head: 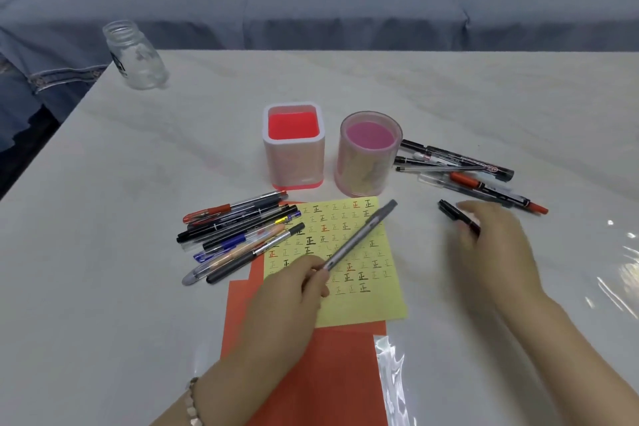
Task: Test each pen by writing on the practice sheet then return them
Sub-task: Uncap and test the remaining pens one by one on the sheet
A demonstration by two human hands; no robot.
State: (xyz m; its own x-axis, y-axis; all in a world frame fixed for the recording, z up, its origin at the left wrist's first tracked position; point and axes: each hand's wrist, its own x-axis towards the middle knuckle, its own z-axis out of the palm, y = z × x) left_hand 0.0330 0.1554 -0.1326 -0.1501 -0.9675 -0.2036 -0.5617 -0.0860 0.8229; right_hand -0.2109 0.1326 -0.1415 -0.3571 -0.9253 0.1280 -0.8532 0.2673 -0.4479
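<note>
Grey pen (359, 235): gripped in left hand (287, 301) over practice sheet (359, 304); black pen (458, 216) clasped by right hand (491, 242) on table (138, 183). Step judged: swapping pens; next, writing a test mark

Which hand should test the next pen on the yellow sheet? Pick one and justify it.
Left. The left hand already grips a grey pen over the yellow practice sheet. The right hand is off the sheet, on a black pen near the right pile.

both hands (290, 294) (491, 239) in closed grip
</note>
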